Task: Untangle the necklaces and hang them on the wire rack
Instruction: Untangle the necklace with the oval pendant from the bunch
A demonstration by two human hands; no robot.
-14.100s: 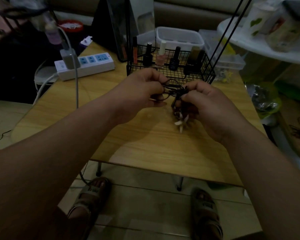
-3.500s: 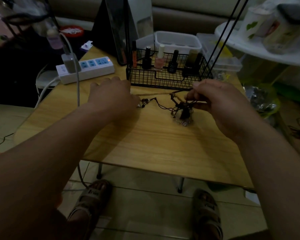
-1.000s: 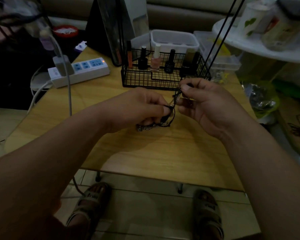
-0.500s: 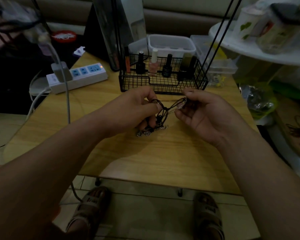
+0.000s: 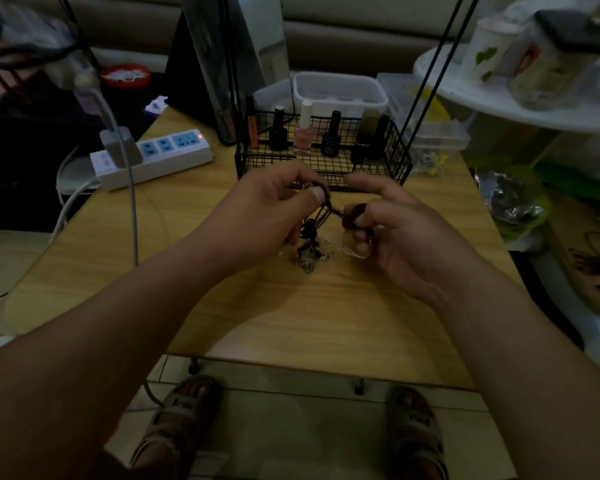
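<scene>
A tangle of necklaces (image 5: 314,237), dark cords knotted with a thin silver chain and a small pendant, hangs between my hands just above the wooden table (image 5: 291,306). My left hand (image 5: 264,213) pinches the dark cords between thumb and forefinger. My right hand (image 5: 395,233) pinches the other end of the cords, and the silver chain loops down from its lower fingers. The black wire rack (image 5: 323,164) stands right behind my hands, with its thin upright rods rising at the right.
Several nail polish bottles (image 5: 303,131) stand in the wire rack. A white power strip (image 5: 153,157) with a plugged charger and cable lies at the left. Plastic boxes (image 5: 340,93) sit behind the rack, and a cluttered white shelf (image 5: 516,95) is at the right. My sandalled feet show below the table edge.
Both hands have lifted slightly and pulled apart a little. The silver chain now drapes from my right hand, and the pendant hangs lower between the hands.
</scene>
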